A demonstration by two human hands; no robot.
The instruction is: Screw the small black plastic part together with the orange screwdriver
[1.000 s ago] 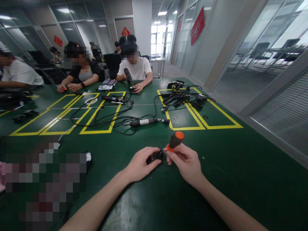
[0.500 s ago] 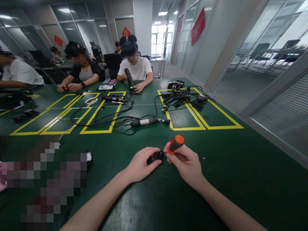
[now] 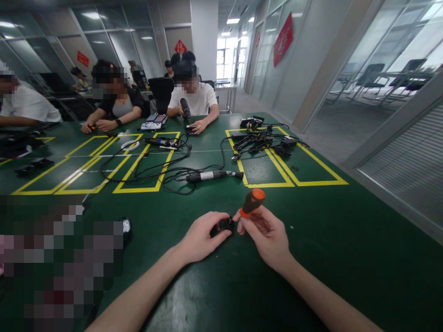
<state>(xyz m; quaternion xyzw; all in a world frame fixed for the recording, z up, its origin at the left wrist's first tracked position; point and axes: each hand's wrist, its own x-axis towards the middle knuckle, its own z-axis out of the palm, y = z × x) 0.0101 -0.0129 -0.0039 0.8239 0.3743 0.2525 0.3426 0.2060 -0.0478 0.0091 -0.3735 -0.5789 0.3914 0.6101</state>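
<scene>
My left hand [image 3: 205,233] rests on the green table [image 3: 332,258], its fingers and thumb curled around a small black part [image 3: 229,223] with a short round collar facing up. Part of that piece is hidden under the fingers. Just to its right, my right hand [image 3: 268,233] grips a screwdriver [image 3: 254,201] with an orange and dark grey handle. The handle's top tilts up and away to the right. The shaft is not visible behind the fingers, so I cannot tell whether the tip touches the black part.
Ahead lies a corded black and silver electric screwdriver [image 3: 207,176] with loose cable. A heap of black cables [image 3: 256,138] sits inside yellow tape [image 3: 321,183] at right. Across the table, one person [image 3: 195,99] holds a power tool; another person [image 3: 121,106] sits left. Blurred blocks cover the near left.
The screwdriver handle tipped slightly toward me and then rose back up in my right hand. My left hand stays around the black part.
</scene>
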